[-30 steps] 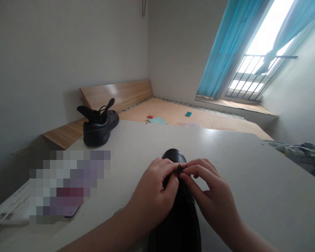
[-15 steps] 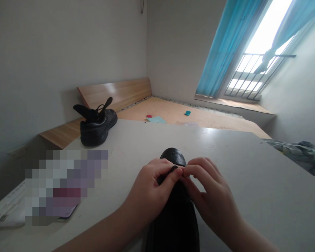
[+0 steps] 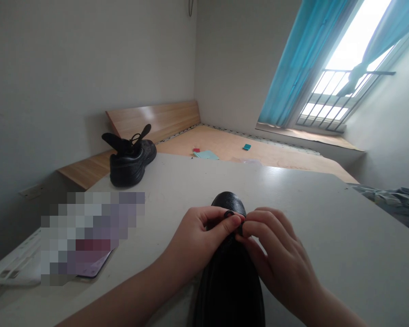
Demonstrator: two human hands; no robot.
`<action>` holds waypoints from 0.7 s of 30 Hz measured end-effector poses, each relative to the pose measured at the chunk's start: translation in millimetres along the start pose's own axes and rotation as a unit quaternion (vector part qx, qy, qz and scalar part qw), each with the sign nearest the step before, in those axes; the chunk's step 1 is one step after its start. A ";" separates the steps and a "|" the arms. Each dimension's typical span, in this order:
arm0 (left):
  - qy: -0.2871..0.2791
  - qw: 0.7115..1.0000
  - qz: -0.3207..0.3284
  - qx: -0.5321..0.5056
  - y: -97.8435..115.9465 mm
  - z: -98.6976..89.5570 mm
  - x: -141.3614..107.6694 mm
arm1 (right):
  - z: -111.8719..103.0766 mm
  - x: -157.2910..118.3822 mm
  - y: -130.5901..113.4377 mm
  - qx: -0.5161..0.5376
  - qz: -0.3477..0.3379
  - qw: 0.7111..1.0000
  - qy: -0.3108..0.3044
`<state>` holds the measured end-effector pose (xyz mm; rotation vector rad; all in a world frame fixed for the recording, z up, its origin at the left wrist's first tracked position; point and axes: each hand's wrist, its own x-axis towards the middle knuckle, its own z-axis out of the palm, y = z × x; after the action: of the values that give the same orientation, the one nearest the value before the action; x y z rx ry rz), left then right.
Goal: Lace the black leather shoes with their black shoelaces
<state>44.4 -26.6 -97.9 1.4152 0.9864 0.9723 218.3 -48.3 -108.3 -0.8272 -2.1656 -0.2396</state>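
At the shoe's far end: the left hand and right hand come together, held narrow, with the fingertips almost meeting.

Fingers: a dark loop sits at the tip of the left thumb, apparently pinched, though it is too small to name. The right fingers curl in beside a dark scrap; whether they grip it, I cannot tell.

Shoe: a black leather shoe lies between the forearms, its long axis running straight ahead. Its glossy rounded end sits just beyond the fingertips. The left hand lies more over it; the right hand sits off its right side.

Around: the shoe rests on a white desk. A second black lace-up shoe stands well apart at the far left, its laces raised. Beyond lie a wooden platform and a teal curtain.

Change: the dark loop now sits higher on the left thumb, and the fingertips look slightly more parted than in the last view.
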 end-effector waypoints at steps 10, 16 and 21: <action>0.002 1.000 0.015 0.009 0.9 -4.1 -0.9 | -6.0 1.0 4.8 0.085 0.110 0.990 -0.018; 0.042 0.969 0.203 0.134 -1.4 -2.9 -4.8 | -0.5 0.4 5.1 0.145 0.203 0.967 -0.044; 0.049 0.896 0.369 0.242 -2.9 -4.9 -7.4 | 4.2 0.8 3.1 0.175 0.231 0.957 -0.020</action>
<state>37.3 -31.9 -100.7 2.2721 0.7893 1.4124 217.3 -43.7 -110.8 -1.0992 -1.9033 0.3899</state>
